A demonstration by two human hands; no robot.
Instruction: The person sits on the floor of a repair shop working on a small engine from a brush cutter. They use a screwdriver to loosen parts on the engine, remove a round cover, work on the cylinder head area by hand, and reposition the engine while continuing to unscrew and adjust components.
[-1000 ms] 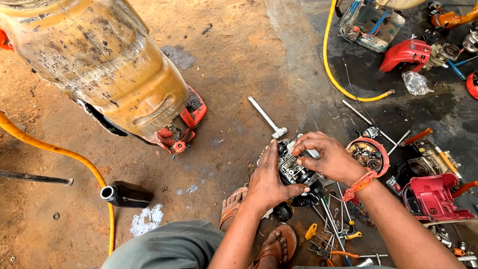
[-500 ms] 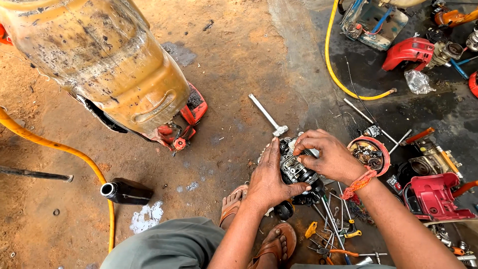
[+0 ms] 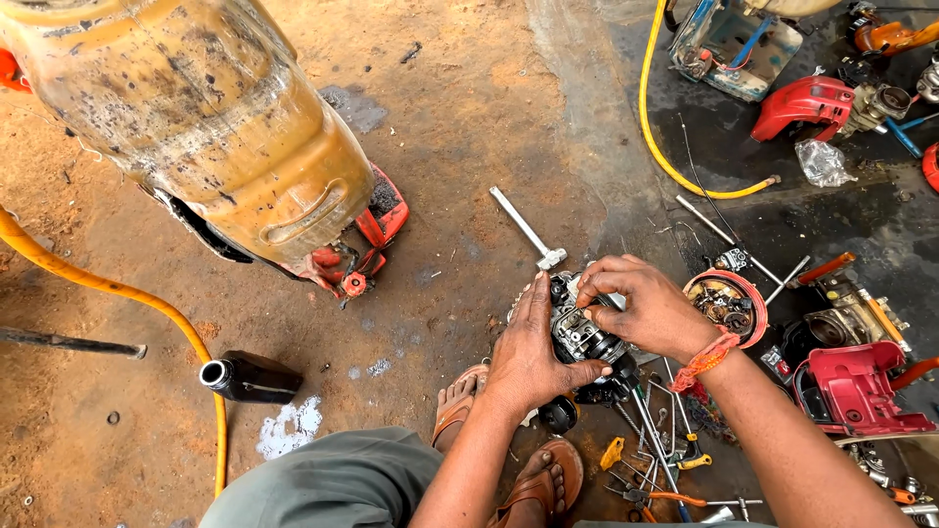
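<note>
Greasy metal, the small engine block (image 3: 584, 337) sits low over the oily floor (image 3: 469, 147) by the sandalled feet, clamped between both hands: left hand (image 3: 528, 352) cupping its side, right hand (image 3: 641, 308) pinching its top. T-handled wrench (image 3: 525, 230) lies just beyond.

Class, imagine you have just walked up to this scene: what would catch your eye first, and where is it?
First, the two hands at centre: the left hand steadies a small dark engine part while the right hand works on its top. Next, the big grimy yellow tank fills the upper left, and red machine covers lie on the oily floor at right.
</note>
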